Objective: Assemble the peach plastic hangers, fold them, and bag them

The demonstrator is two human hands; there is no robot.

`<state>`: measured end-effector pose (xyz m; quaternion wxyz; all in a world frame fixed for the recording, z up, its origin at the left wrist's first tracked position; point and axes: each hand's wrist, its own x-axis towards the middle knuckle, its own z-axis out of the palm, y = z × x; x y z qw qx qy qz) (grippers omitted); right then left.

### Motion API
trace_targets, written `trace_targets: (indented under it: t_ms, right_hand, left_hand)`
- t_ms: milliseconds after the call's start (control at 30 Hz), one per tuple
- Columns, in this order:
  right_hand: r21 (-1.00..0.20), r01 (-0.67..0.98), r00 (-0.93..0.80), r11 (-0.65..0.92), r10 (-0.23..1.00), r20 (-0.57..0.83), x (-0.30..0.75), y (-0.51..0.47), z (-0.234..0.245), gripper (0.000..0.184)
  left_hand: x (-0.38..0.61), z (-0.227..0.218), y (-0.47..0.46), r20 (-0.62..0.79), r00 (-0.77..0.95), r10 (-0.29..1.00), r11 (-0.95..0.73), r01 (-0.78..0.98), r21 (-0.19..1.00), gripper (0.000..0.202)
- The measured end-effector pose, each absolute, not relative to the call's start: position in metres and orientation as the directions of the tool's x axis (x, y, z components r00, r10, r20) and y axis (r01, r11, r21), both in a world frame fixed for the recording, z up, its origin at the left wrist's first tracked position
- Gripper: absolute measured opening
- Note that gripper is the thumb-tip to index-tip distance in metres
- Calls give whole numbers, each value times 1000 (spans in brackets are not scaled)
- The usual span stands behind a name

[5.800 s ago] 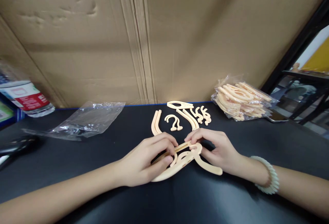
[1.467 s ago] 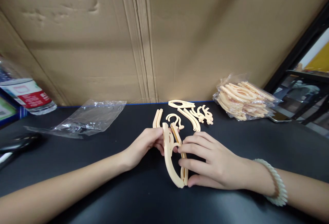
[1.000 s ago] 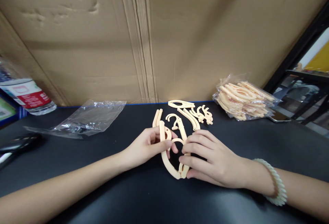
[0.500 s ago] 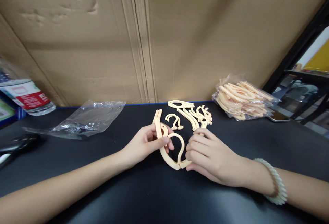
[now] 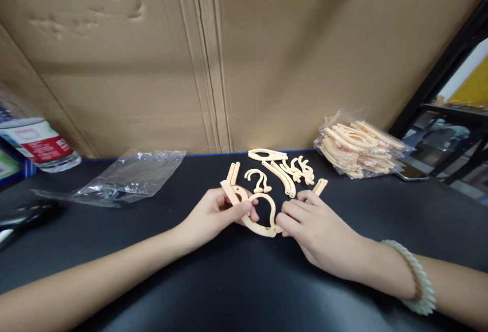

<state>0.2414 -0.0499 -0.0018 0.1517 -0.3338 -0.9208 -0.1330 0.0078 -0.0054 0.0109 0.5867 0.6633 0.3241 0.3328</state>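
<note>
I hold a cream plastic folding hanger (image 5: 263, 217) flat over the black table (image 5: 236, 291). My left hand (image 5: 217, 215) pinches its left arm near the hinge, fingers closed. My right hand (image 5: 316, 225) grips the right arm, whose tip (image 5: 319, 186) sticks out past my fingers; the hook loop curves between both hands. Just beyond lie several loose cream hanger parts (image 5: 280, 169).
A clear bag packed with more cream hangers (image 5: 358, 149) sits at the back right. An empty plastic bag (image 5: 129, 177) lies at the left, a bottle (image 5: 34, 144) and a dark object (image 5: 26, 212) further left. A cardboard wall (image 5: 229, 57) stands behind the table.
The hanger stood folded and upright between my hands; its two arms have since swung apart and it now lies spread and lower, with my right hand moved out to the right.
</note>
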Motion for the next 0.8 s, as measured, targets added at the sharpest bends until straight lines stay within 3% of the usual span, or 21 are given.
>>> trace_targets:
  t_ms: [300,467,667,800]
  right_hand:
    - [264,594,-773,760,448,449,239,-53,3,28]
    - [400,508,-809,762,264,525,238,-56,6,24]
    - [214,485,-694,848,224,685,252,-41,-4,20]
    - [180,560,-599,809,245,762,258,-37,-4,25]
  left_hand:
    - [9,11,-5,13,576,817,-46,43,998,24]
    - [7,6,-1,-25,523,852,25,8,1000,27]
    - [7,6,-1,-30,520,854,30,8,1000,26]
    - [8,6,-2,-34,519,854,43,-6,999,26]
